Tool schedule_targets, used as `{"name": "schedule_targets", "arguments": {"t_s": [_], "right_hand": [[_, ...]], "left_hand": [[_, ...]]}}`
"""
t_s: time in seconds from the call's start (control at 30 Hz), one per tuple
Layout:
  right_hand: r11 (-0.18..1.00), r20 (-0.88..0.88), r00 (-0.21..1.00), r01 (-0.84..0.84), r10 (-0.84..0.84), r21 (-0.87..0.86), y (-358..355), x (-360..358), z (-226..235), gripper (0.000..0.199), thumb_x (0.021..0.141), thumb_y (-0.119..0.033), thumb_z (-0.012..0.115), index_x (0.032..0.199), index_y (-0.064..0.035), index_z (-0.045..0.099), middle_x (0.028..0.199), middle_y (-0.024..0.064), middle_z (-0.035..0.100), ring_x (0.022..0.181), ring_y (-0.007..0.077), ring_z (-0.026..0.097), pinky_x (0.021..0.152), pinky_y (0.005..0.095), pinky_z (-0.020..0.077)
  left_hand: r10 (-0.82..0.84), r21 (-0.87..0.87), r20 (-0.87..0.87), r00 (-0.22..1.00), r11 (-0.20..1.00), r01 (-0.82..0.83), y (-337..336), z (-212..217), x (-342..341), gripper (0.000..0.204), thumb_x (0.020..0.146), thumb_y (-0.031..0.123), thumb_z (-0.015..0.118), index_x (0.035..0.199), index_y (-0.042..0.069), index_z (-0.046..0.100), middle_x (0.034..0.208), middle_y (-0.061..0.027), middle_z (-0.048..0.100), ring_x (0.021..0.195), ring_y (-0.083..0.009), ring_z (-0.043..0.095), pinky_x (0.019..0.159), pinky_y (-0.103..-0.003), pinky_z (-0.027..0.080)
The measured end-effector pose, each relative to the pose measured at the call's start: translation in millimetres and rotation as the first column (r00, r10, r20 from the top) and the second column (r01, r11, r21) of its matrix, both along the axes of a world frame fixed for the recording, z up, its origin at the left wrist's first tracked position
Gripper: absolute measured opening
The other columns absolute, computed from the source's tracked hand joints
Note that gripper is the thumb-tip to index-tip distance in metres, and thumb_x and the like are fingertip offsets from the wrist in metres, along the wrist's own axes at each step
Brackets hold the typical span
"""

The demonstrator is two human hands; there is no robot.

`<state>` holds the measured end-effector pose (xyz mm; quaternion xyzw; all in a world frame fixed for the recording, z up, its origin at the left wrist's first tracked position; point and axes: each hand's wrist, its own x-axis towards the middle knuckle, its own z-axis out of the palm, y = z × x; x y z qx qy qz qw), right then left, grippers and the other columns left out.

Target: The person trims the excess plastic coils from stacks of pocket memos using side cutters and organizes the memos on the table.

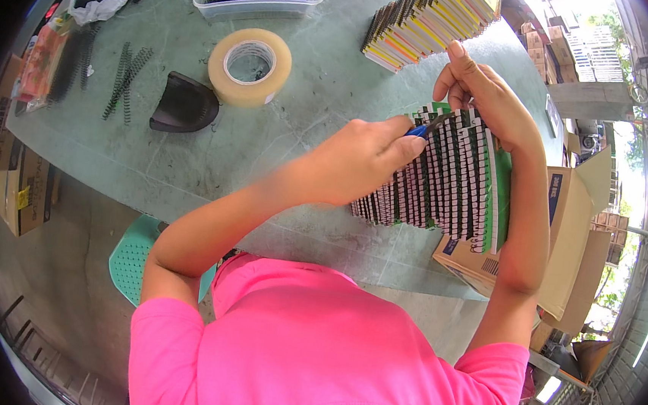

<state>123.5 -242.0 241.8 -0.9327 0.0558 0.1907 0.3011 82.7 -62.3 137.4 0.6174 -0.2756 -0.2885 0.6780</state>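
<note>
My left hand (373, 157) is closed around a blue-handled tool (419, 129) that looks like small pliers. The tool's dark tip reaches the far end of a fanned row of green-covered spiral notebooks (448, 178), whose dark coil bindings face up. My right hand (485, 93) is at the same far end, its fingers bent down close to the tip and its thumb raised. What those fingers pinch, if anything, is hidden. My right forearm runs along the right side of the row.
Beyond the notebooks stands another stack of notebooks (429, 24). Left of it are a clear bin (259, 7) of black coils, a tape roll (276, 60), a black curved piece (185, 103) and loose coils (126, 84). An open carton (565, 237) adjoins the table's right edge; a green stool (131, 260) stands below.
</note>
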Motion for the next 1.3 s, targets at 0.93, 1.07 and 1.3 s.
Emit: {"name": "schedule_targets", "arguments": {"t_s": [0.93,1.07,1.3], "right_hand": [[0.996,0.027,0.999,-0.019,0.017,0.088,-1,1,-5,0.072,0.087,-0.068,0.029,0.091,-0.0058,0.064,0.073,0.0015,0.054,0.069,0.0100,0.045,0.065,0.0230,0.0358],[0.994,0.029,0.999,0.012,-0.015,0.108,1,-1,-6,0.071,0.088,-0.067,0.028,0.092,-0.0058,0.064,0.073,0.0019,0.054,0.068,0.0104,0.045,0.066,0.0225,0.0362],[0.980,0.138,0.988,0.034,-0.061,0.194,-3,6,13,0.059,0.092,-0.057,0.032,0.094,-0.0072,0.065,0.083,0.0007,0.060,0.077,0.0092,0.052,0.071,0.0260,0.0376]], "left_hand": [[-0.522,-0.458,-0.607,0.599,0.846,0.273,1,21,17,0.050,0.092,0.044,0.040,0.110,-0.002,0.049,0.094,-0.0194,0.062,0.077,-0.0316,0.065,0.065,-0.038,0.053],[-0.259,-0.158,-0.265,0.929,0.962,0.223,-2,15,16,0.042,0.094,0.035,0.041,0.111,-0.003,0.047,0.087,-0.0225,0.060,0.071,-0.0367,0.062,0.062,-0.040,0.051],[0.141,0.127,0.475,0.868,0.966,-0.226,3,14,-6,0.036,0.093,0.026,0.044,0.116,-0.001,0.046,0.089,-0.0235,0.057,0.085,-0.0416,0.056,0.077,-0.043,0.045]]}}
